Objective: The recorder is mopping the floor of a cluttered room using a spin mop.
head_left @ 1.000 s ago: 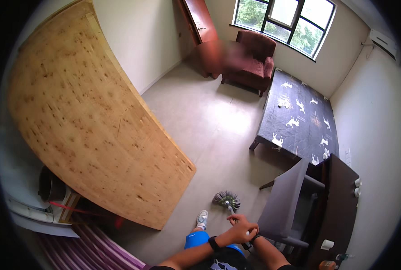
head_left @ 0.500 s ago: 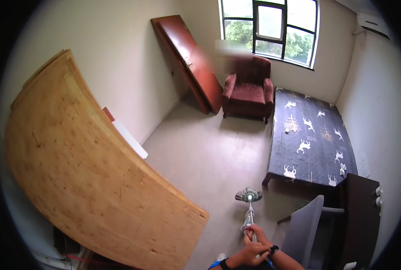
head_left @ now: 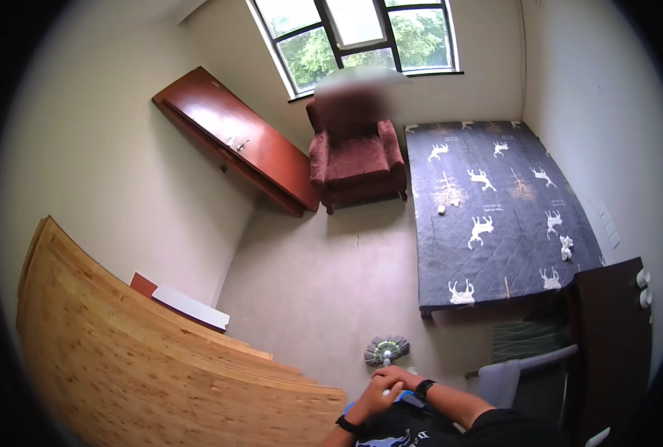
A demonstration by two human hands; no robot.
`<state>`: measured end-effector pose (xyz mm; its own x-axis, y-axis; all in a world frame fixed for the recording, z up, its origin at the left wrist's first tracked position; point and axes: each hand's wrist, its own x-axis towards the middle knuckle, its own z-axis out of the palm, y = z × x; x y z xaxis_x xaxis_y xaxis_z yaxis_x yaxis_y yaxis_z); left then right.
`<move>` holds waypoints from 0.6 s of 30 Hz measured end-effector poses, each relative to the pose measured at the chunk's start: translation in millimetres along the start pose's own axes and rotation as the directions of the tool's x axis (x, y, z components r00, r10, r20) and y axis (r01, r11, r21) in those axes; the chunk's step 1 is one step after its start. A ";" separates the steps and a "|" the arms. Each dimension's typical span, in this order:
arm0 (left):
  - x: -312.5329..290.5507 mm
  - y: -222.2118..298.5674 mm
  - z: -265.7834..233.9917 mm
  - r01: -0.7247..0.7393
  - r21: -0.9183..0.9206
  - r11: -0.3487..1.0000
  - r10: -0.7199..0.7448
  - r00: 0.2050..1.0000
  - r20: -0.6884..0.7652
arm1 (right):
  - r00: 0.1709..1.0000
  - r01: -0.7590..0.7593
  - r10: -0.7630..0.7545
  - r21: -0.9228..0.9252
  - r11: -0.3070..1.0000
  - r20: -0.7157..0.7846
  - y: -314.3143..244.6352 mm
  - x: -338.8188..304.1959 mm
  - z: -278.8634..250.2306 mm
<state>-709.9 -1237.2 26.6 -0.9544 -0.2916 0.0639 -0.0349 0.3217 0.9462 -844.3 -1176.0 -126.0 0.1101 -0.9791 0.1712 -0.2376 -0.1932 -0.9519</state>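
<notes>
A mop (head_left: 386, 350) with a round head of grey and green strands rests on the floor just ahead of me. Its pale handle runs back toward my body and is mostly covered by my hands. My right hand (head_left: 397, 376) is wrapped round the handle, a black watch on that wrist. Close behind it and partly overlapping, my left hand (head_left: 374, 396) is also closed on the handle, with a black band on its wrist. A short bit of the handle shows beside the left thumb.
Large wooden boards (head_left: 160, 350) lean at the left. Red-brown door panels (head_left: 234, 141) tilt against the wall behind. A maroon armchair (head_left: 355, 160) stands below the window, beside a bed (head_left: 488, 223) with a dark patterned cover. At the right are a grey chair (head_left: 499, 380) and dark desk (head_left: 618, 320).
The mop head has come nearer and slightly left, and my hands are drawn in closer to my body. My view has shifted, so the room's things sit differently.
</notes>
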 end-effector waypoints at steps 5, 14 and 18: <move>60.9 19.1 -8.2 0.000 0.025 1.000 -0.003 0.996 0.088 | 0.989 0.109 -0.090 0.162 0.981 -0.121 -3.4 0.9 -46.8; 142.4 -22.6 -3.4 -0.135 0.205 0.969 0.108 0.985 0.136 | 0.844 -0.295 0.126 -0.256 0.921 -0.521 41.2 54.5 -117.0; 193.2 -2.9 -49.9 -0.162 0.305 0.939 0.099 0.972 0.211 | 0.781 -0.304 0.061 -0.294 0.906 -0.622 54.0 113.4 -163.0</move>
<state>-879.4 -1339.4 52.0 -0.9942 -0.0614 0.0885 0.0310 0.6238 0.7810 -1002.0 -1307.9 -116.5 -0.5284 -0.8162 0.2339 -0.5322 0.1037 -0.8402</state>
